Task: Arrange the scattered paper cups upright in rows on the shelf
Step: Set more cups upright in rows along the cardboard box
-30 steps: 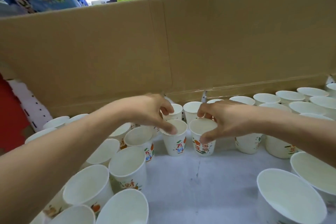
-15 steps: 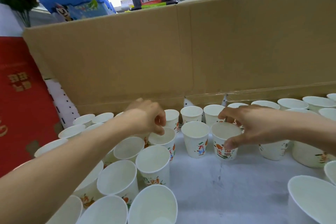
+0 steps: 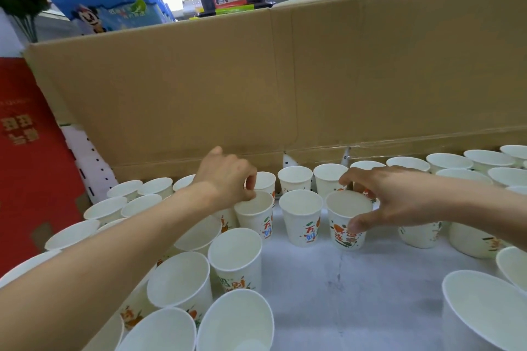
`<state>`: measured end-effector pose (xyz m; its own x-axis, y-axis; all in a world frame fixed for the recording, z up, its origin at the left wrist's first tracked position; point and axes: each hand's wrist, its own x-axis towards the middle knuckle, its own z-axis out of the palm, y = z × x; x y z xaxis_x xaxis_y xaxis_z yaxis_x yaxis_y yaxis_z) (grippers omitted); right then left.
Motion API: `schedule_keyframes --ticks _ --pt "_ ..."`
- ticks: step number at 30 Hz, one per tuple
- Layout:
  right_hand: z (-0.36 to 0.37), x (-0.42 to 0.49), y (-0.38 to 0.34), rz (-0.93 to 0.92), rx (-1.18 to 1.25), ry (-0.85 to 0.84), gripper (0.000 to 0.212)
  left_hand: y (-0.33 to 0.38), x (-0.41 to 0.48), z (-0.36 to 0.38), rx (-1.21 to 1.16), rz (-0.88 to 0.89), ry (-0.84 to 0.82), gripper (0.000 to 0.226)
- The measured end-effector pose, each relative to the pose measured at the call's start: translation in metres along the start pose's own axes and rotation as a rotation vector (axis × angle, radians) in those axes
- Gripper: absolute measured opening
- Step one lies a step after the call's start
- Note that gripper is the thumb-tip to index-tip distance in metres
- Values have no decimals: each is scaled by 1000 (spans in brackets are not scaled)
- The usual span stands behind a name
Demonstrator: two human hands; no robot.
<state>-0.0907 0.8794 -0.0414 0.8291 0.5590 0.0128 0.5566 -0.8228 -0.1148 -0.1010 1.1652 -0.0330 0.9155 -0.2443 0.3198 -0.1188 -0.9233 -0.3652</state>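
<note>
Left hand (image 3: 225, 179) has shifted off the mid cup (image 3: 302, 219) onto the left cup (image 3: 255, 216) since a second ago. Right hand (image 3: 399, 199) stays on the right cup (image 3: 342, 208).

Risks, judged:
- Left forearm hangs just over the leaning pile (image 3: 178, 285) at 7 o'clock. A dropped elbow would likely topple several cups.
- Left hand, 7 o'clock just off centre, has curled fingers pinching the left cup's far rim. An empty paper cup is light, so a rim pull could tip or dent it.
- Right hand, 4 o'clock, grasps the right cup with thumb on the front wall and fingers arched over the far rim. Those fingers sit near the back row, so a push back could knock cups there.
- Spacing is tight, and one shoved cup probably shoves its neighbour.

Counts:
- Cardboard (image 3: 285, 80), 12 o'clock: one sheet, backing the shelf.
- Shelf (image 3: 356, 293), 6 o'clock: one, white.
- Red box (image 3: 28, 151), 9 o'clock: one.
- Hands: two.
- Cups: thirty-odd, all on the shelf; the arms hide some, so no exact total.
  - Back row along the cardboard: about eleven, upright.
  - Row in hand: three (left, mid, right), with the mid cup untouched.
  - Leaning pile: about ten, tilted.
  - Remainder sits at 3 to 5 o'clock.
</note>
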Motion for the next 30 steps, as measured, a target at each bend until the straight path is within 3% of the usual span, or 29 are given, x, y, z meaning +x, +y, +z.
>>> schedule_keyframes --ticks 5,9,15,25,30 --pt "2 2 1 3 28 2 76 9 -10 -20 -234 -25 2 41" --pt "3 4 1 1 28 -4 79 18 -22 -28 -304 70 -181 25" --pt "4 6 3 3 23 -15 87 8 -29 -29 -288 141 -277 13" --pt "5 5 2 -9 34 -3 91 -7 -29 -25 -132 155 -235 22" --pt "4 5 2 -16 110 -7 95 3 -16 -43 -465 102 -135 34"
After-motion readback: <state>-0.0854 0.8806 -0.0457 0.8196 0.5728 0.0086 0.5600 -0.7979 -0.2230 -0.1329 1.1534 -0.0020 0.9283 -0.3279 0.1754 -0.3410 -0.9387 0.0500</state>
